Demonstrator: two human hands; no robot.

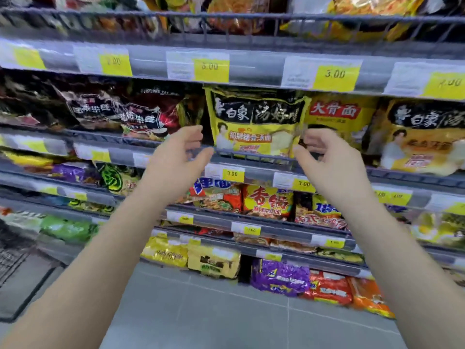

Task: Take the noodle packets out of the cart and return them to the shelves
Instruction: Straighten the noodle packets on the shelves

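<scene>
A yellow noodle packet (254, 122) with a black banner stands upright on the middle shelf (251, 161), behind its wire rail. My left hand (176, 157) hovers just left of the packet with relaxed, spread fingers, holding nothing and not touching it. My right hand (324, 157) is at the packet's lower right edge, where thumb and forefinger pinch the crumpled edge. Both forearms reach up from the bottom of the view. Part of a dark mesh cart (12, 258) shows at the lower left; its contents are out of sight.
Shelves full of noodle packets fill the view, with yellow price tags (334, 74) along each rail. Dark packets (113, 112) sit left of the yellow one, and another yellow packet (337, 114) right of it. Grey floor tiles (226, 318) lie below.
</scene>
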